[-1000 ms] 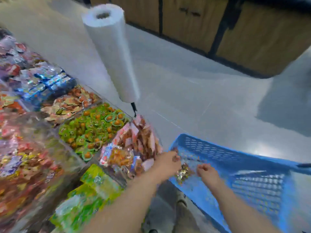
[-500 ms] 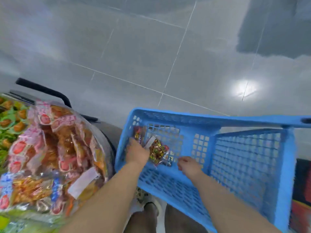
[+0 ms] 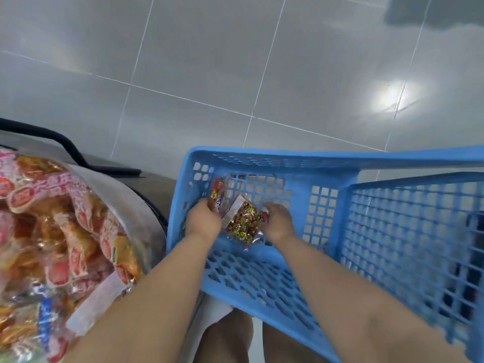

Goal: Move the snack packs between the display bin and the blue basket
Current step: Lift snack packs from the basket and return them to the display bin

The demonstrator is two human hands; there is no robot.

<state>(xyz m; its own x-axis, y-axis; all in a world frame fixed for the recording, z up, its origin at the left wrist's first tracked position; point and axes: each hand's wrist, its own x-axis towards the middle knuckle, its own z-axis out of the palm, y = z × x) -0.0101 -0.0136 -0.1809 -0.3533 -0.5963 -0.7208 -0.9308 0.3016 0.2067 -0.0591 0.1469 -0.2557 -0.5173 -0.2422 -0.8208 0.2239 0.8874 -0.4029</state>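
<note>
Both my hands are down inside the blue basket (image 3: 324, 163), a slotted plastic crate standing on the floor. My left hand (image 3: 203, 221) grips a red and white snack pack (image 3: 218, 196) against the basket's far left wall. A clear snack pack of yellow and red pieces (image 3: 242, 222) lies on the basket floor between my hands. My right hand (image 3: 277, 222) holds that pack's right edge. The display bin (image 3: 136, 205) at the left is heaped with pink and orange snack packs (image 3: 68, 218).
Grey floor tiles (image 3: 235, 61) stretch beyond the basket. A black bar (image 3: 65, 145) runs along the bin's far side. My legs (image 3: 235, 336) stand below, between the bin and the basket. The basket's right section is a raised slotted wall (image 3: 408, 231).
The view swung from the display bins and the plastic-bag roll down to the basket. Both hands moved deeper into the basket with the packs, and my right hand closed in on the clear pack.
</note>
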